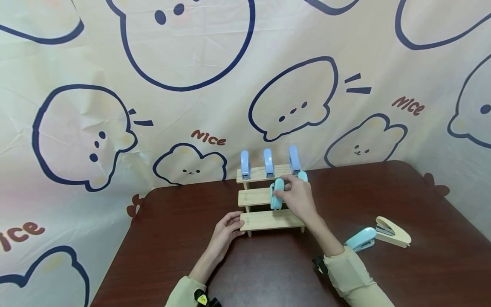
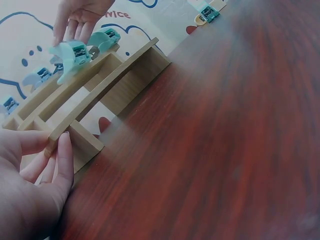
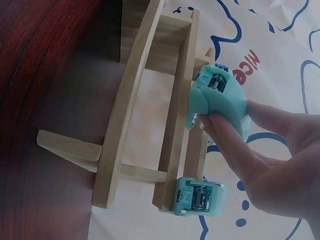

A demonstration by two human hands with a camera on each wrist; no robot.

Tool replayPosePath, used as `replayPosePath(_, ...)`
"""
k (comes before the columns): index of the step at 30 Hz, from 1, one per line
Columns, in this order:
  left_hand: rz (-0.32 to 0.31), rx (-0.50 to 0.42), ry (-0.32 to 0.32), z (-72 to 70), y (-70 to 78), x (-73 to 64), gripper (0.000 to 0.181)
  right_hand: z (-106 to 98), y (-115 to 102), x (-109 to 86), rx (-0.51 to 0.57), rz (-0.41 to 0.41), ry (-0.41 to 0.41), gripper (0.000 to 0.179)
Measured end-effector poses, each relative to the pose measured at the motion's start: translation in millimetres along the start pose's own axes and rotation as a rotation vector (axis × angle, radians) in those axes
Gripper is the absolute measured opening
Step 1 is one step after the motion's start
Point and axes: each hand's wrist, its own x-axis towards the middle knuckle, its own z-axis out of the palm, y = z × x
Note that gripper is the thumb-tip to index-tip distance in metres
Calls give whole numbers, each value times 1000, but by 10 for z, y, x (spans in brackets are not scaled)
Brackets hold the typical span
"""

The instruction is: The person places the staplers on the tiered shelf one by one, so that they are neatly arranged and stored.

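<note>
My right hand [image 1: 300,198] pinches a teal stapler [image 1: 277,196] between thumb and fingers, upright over the middle shelf of a three-tier wooden rack [image 1: 264,221]. In the right wrist view the stapler's lower edge is close to that shelf. A second teal stapler [image 3: 200,196] stands at the shelf's right end, mostly hidden behind the hand in the head view. With thumb and fingertips, my left hand [image 1: 225,234] grips the left end of the lowest shelf. Three blue staplers, the left [image 1: 245,164], middle [image 1: 268,163] and right [image 1: 294,160], stand along the top shelf.
On the dark wooden table [image 1: 168,247], right of the rack, lie another teal stapler [image 1: 361,239] and a cream stapler [image 1: 393,232], end to end beside the right forearm. A patterned cloth [image 1: 192,111] hangs behind the table.
</note>
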Motion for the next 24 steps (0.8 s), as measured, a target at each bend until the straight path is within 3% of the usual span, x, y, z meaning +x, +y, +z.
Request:
replayPosePath(8,-10,-8,14,12,10,-3,42,30,32,4,-27,-28,-13,49)
replayPosePath(16,-8,-7,9,14,33,12,43,67,39,11,-54,-109,-5,31)
replayPosePath(24,-17,-2,11,14,20,2,44,100,43,-16,-89,-121,26,30)
